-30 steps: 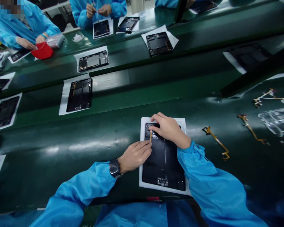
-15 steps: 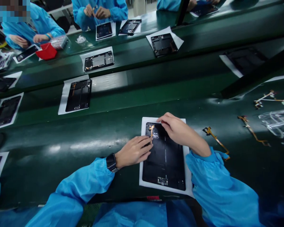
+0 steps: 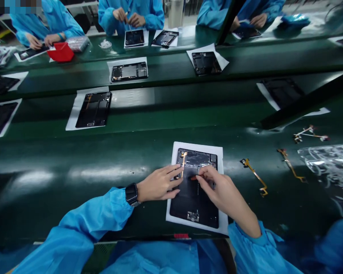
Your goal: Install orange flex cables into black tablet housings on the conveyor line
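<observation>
A black tablet housing (image 3: 193, 201) lies on a white foam sheet (image 3: 220, 149) before me. An orange flex cable (image 3: 184, 160) runs down its upper left part. My left hand (image 3: 160, 183) rests over the housing's left edge, its fingers stretched out and slightly spread, the fingertips at the lower end of that cable. Over the middle right of the housing, my right hand (image 3: 217, 186) has thumb and forefinger pinched together. A small orange-red bit shows at those fingertips, too small to name.
Loose flex cables (image 3: 255, 177) lie to the right, beside a clear plastic tray (image 3: 328, 163). Further tablet housings (image 3: 94, 110) sit on white sheets along the green bench. A dark post (image 3: 305, 101) slants in at right. Co-workers in blue (image 3: 131, 17) work across the bench.
My right hand has moved from the housing's top edge down toward its middle, now in a pinch. My left hand stays nearly in place. The view has shifted slightly.
</observation>
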Demonstrator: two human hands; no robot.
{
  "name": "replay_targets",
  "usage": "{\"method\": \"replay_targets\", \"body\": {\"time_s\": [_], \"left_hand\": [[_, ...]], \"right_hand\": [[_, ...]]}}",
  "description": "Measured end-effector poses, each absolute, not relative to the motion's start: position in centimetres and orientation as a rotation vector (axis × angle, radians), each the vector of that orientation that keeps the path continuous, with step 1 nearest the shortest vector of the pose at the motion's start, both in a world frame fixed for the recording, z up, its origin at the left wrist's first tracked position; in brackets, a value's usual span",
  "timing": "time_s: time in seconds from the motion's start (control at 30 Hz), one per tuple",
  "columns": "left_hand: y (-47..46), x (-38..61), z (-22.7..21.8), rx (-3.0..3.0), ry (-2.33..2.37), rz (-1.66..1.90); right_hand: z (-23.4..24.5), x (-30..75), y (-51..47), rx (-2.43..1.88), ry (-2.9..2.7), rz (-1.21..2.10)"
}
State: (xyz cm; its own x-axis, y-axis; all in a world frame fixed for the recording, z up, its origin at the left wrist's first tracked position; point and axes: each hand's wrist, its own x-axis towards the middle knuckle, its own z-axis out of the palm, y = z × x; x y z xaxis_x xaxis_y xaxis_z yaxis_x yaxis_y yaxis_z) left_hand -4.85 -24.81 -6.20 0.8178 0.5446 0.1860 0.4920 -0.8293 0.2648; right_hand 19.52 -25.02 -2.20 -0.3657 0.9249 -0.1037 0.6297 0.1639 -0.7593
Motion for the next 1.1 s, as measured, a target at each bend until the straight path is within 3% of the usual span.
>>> {"method": "replay_targets", "body": {"time_s": [0.33,0.57,1.1], "left_hand": [[-24.2,-5.8,-7.3,2.411,0.883,0.835],[-24.0,-6.1,-7.6,2.347,0.891,0.799],[-24.0,-6.2,-7.7,2.355,0.876,0.65]], "right_hand": [[-2.6,15.9,-25.4,-1.452,-2.58,0.609],[-3.2,13.7,-26.1,-1.359,-2.668,0.331],[-3.9,14.8,-28.1,-1.386,-2.198,0.61]]}}
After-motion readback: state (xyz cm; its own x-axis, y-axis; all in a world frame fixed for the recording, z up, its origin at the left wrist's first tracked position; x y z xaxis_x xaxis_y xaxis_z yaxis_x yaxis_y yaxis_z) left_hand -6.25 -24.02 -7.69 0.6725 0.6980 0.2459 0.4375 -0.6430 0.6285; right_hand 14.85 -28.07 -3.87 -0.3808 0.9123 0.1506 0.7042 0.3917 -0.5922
